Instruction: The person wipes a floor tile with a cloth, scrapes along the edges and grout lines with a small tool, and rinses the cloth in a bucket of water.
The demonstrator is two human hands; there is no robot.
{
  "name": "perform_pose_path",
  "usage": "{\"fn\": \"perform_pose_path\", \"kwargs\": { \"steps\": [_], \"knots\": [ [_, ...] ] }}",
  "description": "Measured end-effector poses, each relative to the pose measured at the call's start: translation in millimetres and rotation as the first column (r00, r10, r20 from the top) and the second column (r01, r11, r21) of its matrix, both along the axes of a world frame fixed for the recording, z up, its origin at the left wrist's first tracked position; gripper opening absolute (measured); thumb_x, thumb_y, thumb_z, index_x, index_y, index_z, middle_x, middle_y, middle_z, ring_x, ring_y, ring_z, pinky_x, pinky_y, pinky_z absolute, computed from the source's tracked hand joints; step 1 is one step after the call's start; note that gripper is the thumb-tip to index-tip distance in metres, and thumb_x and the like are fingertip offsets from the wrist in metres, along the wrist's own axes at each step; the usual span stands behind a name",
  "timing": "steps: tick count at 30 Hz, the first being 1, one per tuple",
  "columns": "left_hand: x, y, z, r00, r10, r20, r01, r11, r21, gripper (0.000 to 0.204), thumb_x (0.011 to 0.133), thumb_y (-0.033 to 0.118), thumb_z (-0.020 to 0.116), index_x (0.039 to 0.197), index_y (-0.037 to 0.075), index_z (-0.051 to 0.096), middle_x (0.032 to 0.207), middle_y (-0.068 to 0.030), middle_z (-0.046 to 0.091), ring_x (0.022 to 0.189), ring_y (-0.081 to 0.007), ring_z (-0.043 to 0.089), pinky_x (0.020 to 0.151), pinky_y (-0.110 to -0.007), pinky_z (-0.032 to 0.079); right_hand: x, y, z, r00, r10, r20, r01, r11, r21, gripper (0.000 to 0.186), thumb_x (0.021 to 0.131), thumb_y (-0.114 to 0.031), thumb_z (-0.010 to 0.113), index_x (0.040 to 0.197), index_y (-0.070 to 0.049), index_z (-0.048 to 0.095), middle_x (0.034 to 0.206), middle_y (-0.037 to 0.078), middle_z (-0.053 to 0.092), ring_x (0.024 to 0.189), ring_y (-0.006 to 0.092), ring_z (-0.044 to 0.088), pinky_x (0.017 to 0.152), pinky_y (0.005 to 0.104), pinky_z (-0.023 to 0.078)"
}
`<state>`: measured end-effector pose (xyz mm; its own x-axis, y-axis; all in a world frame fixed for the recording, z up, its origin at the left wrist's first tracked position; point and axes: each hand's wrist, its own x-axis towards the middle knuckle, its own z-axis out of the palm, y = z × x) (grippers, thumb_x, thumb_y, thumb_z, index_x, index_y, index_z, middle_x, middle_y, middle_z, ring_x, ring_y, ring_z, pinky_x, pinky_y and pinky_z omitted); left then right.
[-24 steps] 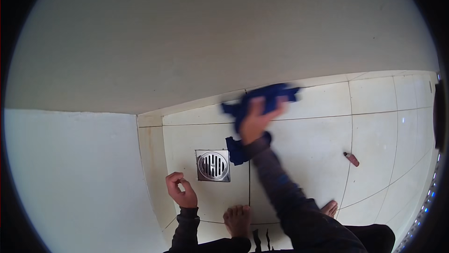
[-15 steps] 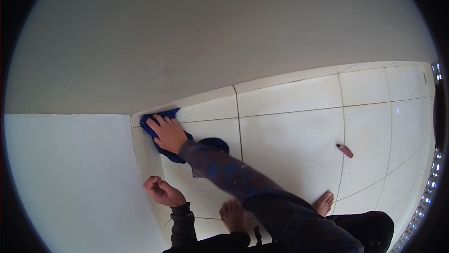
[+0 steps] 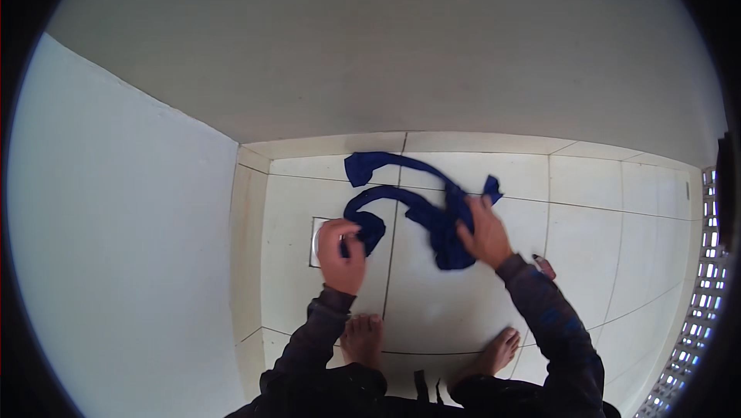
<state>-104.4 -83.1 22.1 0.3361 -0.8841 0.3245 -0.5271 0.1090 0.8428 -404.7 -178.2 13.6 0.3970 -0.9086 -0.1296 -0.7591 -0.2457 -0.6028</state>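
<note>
A dark blue cloth garment (image 3: 448, 233) lies bunched on the white tiles, with two long strips trailing to the left. My right hand (image 3: 488, 236) is at the right side of the bunch, its fingers and thumb closed on the fabric. The rounded end of the lower strip (image 3: 369, 231) lies just right of my left hand (image 3: 342, 257). That hand is loosely curled above a square floor drain (image 3: 315, 244), partly covering it. A gap shows between its thumb and fingers, and I see nothing held there.
A small reddish object with a dark tip (image 3: 545, 267) lies beside my right forearm. My bare feet (image 3: 361, 338) stand on the tiles. A grey wall (image 3: 370, 55) rises ahead, a white wall (image 3: 131, 225) at left. Perforated blocks (image 3: 698, 310) line the right side.
My right hand has moved from the left corner to the right, dragging the cloth, which now trails in strips. My left hand has moved right, over the drain. The view has shifted.
</note>
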Motion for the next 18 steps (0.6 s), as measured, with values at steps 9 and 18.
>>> {"fn": "perform_pose_path", "kwargs": {
  "steps": [9,18],
  "knots": [
    [-80.0,10.1,-40.2,0.796,-0.543,0.267,0.434,0.82,0.373,0.028,0.083,0.031,0.076,0.097,0.008,0.068,0.117,-0.0116,0.065,0.118,-0.0367,0.058,0.102,-0.052,0.043,-165.8,132.5,20.9,0.864,-0.206,-0.459,0.085,0.959,-0.271,0.07,0.092,-0.016,0.077,0.155,-0.01,0.049,0.151,0.025,0.051,0.14,0.0453,0.048,0.114,0.0616,0.039],
    [53.4,151.4,-54.1,0.858,-0.071,0.508,-0.254,0.801,0.542,0.015,0.087,0.018,0.069,0.084,0.006,0.06,0.078,-0.0163,0.064,0.079,-0.0412,0.063,0.072,-0.054,0.046,-180.7,65.3,-53.3,0.975,-0.223,-0.012,0.203,0.908,-0.365,0.026,0.096,-0.004,0.071,0.122,-0.006,0.075,0.115,0.009,0.068,0.106,0.0319,0.064,0.1,0.0432,0.048]
  ]
}}
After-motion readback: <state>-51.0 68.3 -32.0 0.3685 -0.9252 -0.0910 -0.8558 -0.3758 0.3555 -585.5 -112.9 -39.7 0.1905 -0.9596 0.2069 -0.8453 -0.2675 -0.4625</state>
